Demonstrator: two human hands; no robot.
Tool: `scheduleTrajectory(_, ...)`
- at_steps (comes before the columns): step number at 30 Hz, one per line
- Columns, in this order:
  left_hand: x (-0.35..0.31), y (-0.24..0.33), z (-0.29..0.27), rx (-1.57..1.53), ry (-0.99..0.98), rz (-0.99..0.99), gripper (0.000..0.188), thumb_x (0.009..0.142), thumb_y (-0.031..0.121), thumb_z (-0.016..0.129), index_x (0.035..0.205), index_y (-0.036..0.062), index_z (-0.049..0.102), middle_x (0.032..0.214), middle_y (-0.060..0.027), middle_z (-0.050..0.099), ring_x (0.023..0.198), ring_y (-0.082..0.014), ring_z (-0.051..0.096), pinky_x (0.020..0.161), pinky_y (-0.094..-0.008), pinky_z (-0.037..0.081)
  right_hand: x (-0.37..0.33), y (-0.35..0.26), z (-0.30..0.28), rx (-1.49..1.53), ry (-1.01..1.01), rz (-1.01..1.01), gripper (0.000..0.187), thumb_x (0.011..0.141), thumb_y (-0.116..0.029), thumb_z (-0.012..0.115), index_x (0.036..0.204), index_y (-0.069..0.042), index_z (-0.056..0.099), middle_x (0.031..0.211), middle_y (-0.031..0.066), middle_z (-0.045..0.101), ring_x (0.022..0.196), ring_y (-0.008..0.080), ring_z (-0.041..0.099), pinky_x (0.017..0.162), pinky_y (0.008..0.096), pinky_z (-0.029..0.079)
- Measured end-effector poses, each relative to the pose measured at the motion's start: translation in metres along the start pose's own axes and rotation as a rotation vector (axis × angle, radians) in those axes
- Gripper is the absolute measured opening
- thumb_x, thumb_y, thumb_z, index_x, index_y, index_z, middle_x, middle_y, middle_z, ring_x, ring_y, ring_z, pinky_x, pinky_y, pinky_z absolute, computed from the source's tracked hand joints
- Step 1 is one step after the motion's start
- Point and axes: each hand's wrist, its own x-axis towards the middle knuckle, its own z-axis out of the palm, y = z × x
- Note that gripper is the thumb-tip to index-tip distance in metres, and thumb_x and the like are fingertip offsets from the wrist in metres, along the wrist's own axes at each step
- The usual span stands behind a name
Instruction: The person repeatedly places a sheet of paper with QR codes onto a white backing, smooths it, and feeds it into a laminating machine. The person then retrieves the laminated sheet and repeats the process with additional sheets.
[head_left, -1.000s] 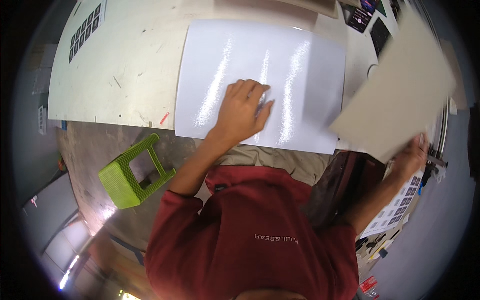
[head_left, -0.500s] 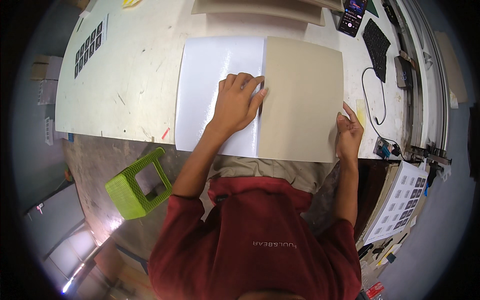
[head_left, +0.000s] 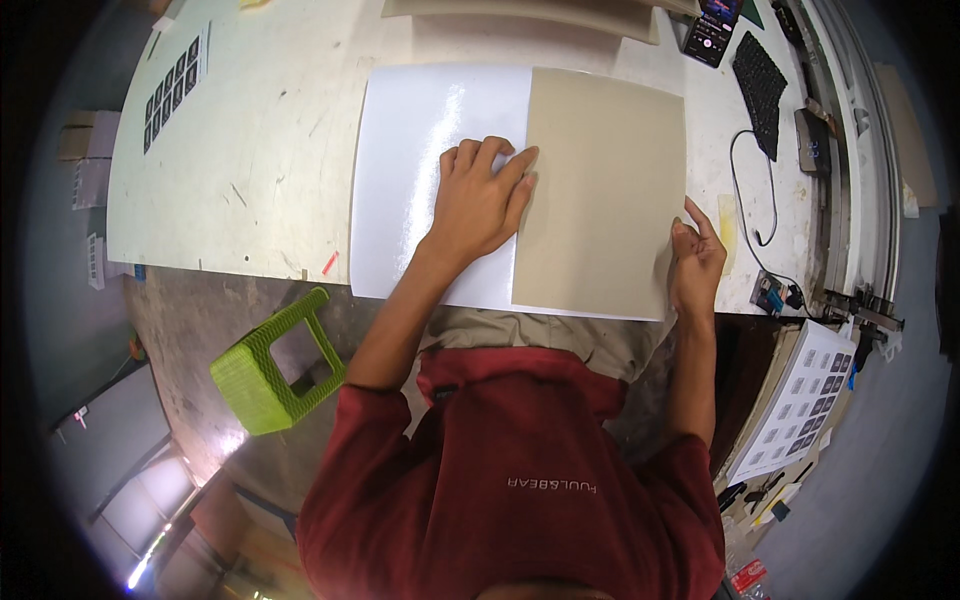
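A glossy white sheet (head_left: 400, 170) lies at the table's front edge, with a beige board (head_left: 605, 190) over its right part. A thin white margin shows along the board's far and near edges. My left hand (head_left: 482, 200) rests on the white sheet, fingers spread and bent, with the index fingertip and thumb at the board's left edge. At the board's right edge, my right hand (head_left: 697, 262) has its thumb against the rim and the other fingers curled around the side, partly hidden.
More beige boards (head_left: 530, 18) lie at the far side of the white table (head_left: 250, 190). A phone (head_left: 712, 30), a black keyboard (head_left: 757, 95) and a cable (head_left: 737, 190) are at the right. A green stool (head_left: 270, 370) stands on the floor at left; printed sheets (head_left: 795, 400) lie lower right.
The dark gap between board and sheet beside my left fingers has closed, and the board's left edge now lies flat on the sheet. My hands have barely moved.
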Motion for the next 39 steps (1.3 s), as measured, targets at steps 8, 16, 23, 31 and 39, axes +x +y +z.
scheduleTrajectory(8,0.000,0.001,-0.003,0.025,-0.021,0.005,0.034,0.096,0.025,0.060,0.127,0.0120,0.068,0.115,-0.0100,0.060,0.103,-0.0273,0.050,0.094,-0.0417,0.036,0.003,0.008,-0.008,-0.041,-0.021,-0.017,0.040,0.099,0.000,0.057,0.137,0.011,0.052,0.100,0.0062,0.070,0.087,0.0069,0.061,0.082,0.0207,0.048)
scheduleTrajectory(16,0.000,-0.001,-0.001,0.037,-0.021,0.016,0.034,0.096,0.026,0.060,0.126,0.0124,0.069,0.116,-0.0100,0.060,0.104,-0.0274,0.050,0.094,-0.0416,0.036,0.004,0.008,-0.006,-0.047,-0.006,0.001,0.041,0.099,-0.002,0.058,0.137,0.011,0.052,0.106,0.0112,0.070,0.092,0.0093,0.063,0.085,0.0220,0.049)
scheduleTrajectory(23,0.001,-0.001,-0.003,0.033,-0.045,0.015,0.035,0.096,0.027,0.060,0.126,0.0125,0.069,0.116,-0.0097,0.060,0.104,-0.0268,0.050,0.094,-0.0422,0.035,0.003,0.005,-0.004,0.016,-0.010,0.010,0.040,0.099,-0.001,0.057,0.137,0.011,0.052,0.106,0.0112,0.071,0.093,0.0102,0.064,0.087,0.0232,0.049)
scheduleTrajectory(31,0.001,-0.002,-0.004,0.046,-0.061,0.014,0.035,0.096,0.030,0.061,0.126,0.0139,0.069,0.118,-0.0089,0.060,0.108,-0.0273,0.050,0.096,-0.0435,0.035,0.006,0.004,-0.007,-0.017,-0.009,0.026,0.042,0.096,0.002,0.055,0.137,0.010,0.053,0.097,0.0037,0.068,0.079,0.0049,0.056,0.077,0.0185,0.045)
scheduleTrajectory(39,0.000,-0.003,-0.004,0.079,-0.082,0.018,0.042,0.093,0.038,0.064,0.128,0.0139,0.068,0.119,-0.0093,0.059,0.109,-0.0283,0.050,0.096,-0.0439,0.035,0.006,0.001,-0.003,-0.018,-0.009,0.019,0.042,0.097,0.000,0.057,0.137,0.010,0.053,0.095,0.0029,0.068,0.079,0.0043,0.056,0.076,0.0187,0.044)
